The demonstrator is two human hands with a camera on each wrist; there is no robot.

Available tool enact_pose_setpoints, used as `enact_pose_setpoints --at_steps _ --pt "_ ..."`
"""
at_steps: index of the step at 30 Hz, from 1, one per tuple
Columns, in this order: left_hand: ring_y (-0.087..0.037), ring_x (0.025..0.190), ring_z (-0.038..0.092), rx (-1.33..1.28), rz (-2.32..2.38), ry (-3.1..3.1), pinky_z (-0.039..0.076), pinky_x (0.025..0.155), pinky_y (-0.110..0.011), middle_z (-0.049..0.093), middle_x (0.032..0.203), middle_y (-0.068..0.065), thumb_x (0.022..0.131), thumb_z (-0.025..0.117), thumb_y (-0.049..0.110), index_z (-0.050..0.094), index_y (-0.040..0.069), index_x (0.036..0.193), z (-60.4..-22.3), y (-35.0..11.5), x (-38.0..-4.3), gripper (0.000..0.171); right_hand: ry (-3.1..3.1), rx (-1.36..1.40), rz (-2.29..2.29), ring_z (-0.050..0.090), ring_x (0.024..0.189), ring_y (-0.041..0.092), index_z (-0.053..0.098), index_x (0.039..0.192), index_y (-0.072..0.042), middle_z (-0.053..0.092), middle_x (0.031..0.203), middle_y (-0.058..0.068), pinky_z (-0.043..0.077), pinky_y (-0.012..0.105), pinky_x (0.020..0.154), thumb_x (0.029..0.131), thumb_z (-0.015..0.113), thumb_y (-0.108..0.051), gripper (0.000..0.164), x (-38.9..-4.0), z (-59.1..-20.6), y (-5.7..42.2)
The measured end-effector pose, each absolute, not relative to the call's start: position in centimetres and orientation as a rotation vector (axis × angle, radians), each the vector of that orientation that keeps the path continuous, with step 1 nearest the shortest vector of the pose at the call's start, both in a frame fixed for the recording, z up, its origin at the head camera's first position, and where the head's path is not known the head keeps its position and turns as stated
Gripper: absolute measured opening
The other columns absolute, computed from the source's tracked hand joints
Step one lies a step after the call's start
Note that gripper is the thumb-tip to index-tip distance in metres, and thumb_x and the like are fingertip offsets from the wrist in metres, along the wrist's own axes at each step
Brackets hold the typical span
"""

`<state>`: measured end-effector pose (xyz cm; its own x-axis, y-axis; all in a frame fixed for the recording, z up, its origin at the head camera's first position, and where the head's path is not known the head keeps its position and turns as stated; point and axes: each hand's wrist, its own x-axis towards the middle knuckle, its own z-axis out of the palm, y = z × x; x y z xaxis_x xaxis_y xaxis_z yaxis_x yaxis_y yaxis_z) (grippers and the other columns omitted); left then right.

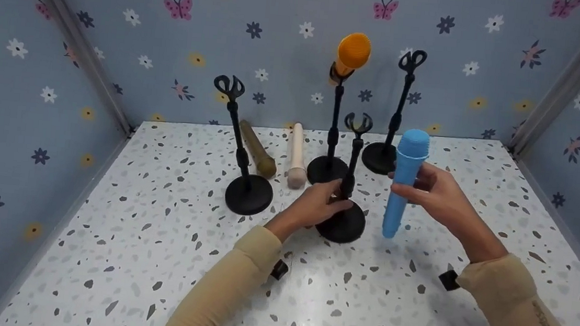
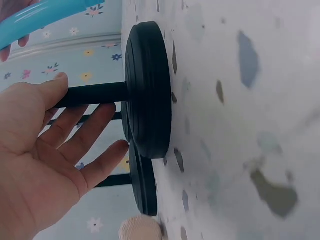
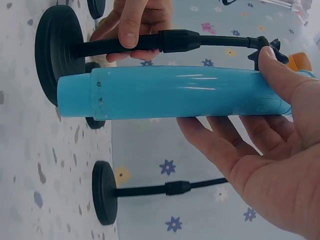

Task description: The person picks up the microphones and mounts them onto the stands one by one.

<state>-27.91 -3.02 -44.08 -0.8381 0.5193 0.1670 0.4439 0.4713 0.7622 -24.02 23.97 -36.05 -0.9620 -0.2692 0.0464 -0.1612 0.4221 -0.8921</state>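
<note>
My right hand (image 1: 437, 194) grips a blue microphone (image 1: 407, 178) around its upper body, head up, just right of the front microphone stand (image 1: 354, 161). In the right wrist view the thumb and fingers lie on opposite sides of the microphone (image 3: 165, 92). My left hand (image 1: 315, 204) pinches the lower pole of that black stand, close above its round base (image 1: 342, 225). Thumb and fingers are around the pole (image 2: 97, 94) in the left wrist view. The stand's forked clip (image 1: 359, 123) at the top holds nothing.
Behind stands another stand (image 1: 334, 119) carrying an orange microphone (image 1: 354, 52). Bare-clipped stands are at left (image 1: 239, 137) and back right (image 1: 398, 114). A brown microphone (image 1: 258, 150) and a cream microphone (image 1: 297, 158) lie on the speckled table (image 1: 148, 224). Flowered panels (image 1: 279, 41) enclose the back and sides.
</note>
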Motion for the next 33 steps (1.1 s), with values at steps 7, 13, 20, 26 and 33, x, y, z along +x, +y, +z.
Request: enact_pose_setpoints --at_steps 7,13,20,26,33 --pt "-0.015 0.103 0.065 0.868 1.224 2.676 0.052 0.091 -0.034 0.069 0.108 0.0 0.1 0.068 0.027 0.065 0.014 0.113 -43.1 -4.7 -27.6 0.018 2.334 -0.395 -1.682 0.041 0.14 0.043 0.023 0.16 -0.013 0.044 0.152 0.021 0.048 0.063 0.097 0.099 0.067 -0.04 0.08 -24.8 -35.9 22.5" --pt "-0.015 0.101 0.066 0.86 1.168 2.726 0.053 0.09 -0.032 0.071 0.108 -0.002 0.099 0.068 0.028 0.065 0.012 0.115 -42.5 -5.3 -27.5 0.022 2.247 -0.376 -1.636 0.033 0.143 0.047 0.002 0.163 -0.023 0.027 0.16 0.024 0.052 0.062 0.091 0.102 0.062 -0.037 0.086 -25.1 -36.2 21.8" --pt "-0.015 0.107 0.065 0.942 1.484 2.527 0.052 0.094 -0.028 0.067 0.119 -0.009 0.101 0.065 0.027 0.058 0.003 0.131 -40.8 -5.2 -27.3 0.039 2.294 -0.442 -1.596 0.041 0.139 0.046 0.023 0.161 -0.015 0.04 0.154 0.024 0.049 0.062 0.096 0.101 0.067 -0.018 0.074 -25.0 -36.0 21.9" --pt "-0.015 0.107 0.065 0.946 1.633 2.431 0.052 0.094 -0.03 0.067 0.119 -0.009 0.105 0.06 0.021 0.057 0.003 0.137 -40.2 -5.0 -27.1 0.037 2.448 -0.475 -1.529 0.048 0.135 0.04 0.041 0.155 -0.013 0.047 0.152 0.014 0.045 0.057 0.105 0.097 0.073 -0.024 0.067 -24.9 -35.8 21.8" --pt "-0.019 0.103 0.063 1.034 1.74 2.335 0.052 0.09 -0.032 0.063 0.12 -0.018 0.103 0.057 0.003 0.054 0.002 0.135 -40.1 -4.8 -27.0 0.032 2.579 -0.554 -1.623 0.051 0.134 0.036 0.042 0.156 -0.019 0.059 0.141 0.011 0.035 0.064 0.11 0.096 0.073 -0.027 0.068 -24.4 -35.1 21.2"
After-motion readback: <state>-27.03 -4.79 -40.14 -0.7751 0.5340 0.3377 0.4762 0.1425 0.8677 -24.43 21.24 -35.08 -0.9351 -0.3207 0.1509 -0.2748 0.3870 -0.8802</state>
